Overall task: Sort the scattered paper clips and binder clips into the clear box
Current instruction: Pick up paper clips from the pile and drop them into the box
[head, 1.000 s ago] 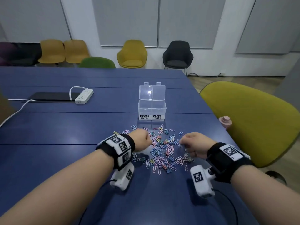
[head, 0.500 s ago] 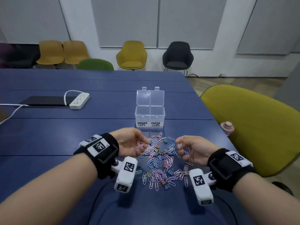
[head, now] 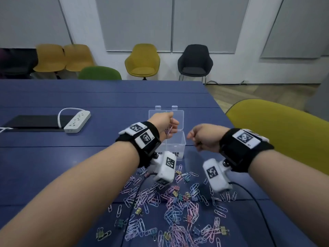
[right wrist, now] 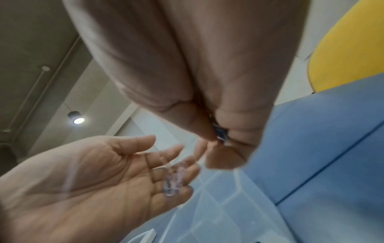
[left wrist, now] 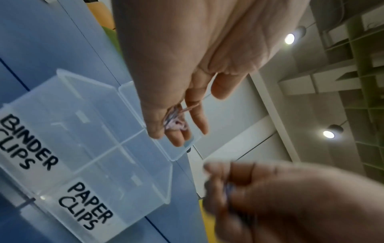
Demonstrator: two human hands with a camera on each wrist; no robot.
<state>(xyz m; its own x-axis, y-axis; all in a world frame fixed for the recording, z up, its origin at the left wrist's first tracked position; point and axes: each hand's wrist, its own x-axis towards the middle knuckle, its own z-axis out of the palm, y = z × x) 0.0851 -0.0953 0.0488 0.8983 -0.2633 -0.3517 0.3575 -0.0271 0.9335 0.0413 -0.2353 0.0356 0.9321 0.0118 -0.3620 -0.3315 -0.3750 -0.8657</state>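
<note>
The clear two-part box (head: 176,142) stands lid-up on the blue table, labelled BINDER CLIPS and PAPER CLIPS (left wrist: 87,205). My left hand (head: 170,123) hovers over the box, palm turned up and fingers nearly straight. Pink and blue paper clips (left wrist: 176,122) lie loose on its fingers (right wrist: 172,182). Just right of the box, my right hand (head: 193,138) is curled into a fist that grips a few bluish paper clips (right wrist: 220,135). A scattered pile of paper clips and small binder clips (head: 169,207) lies on the table below both wrists.
A white power strip (head: 77,122) and a black pad (head: 35,121) lie at the left of the table (head: 89,157). A yellow chair (head: 284,132) stands close at the right edge. More chairs line the far wall. Black cables trail from the wrist cameras across the pile.
Both hands rose from the pile with clips and moved forward to the box. The left hand turned palm up and uncurled over the box.
</note>
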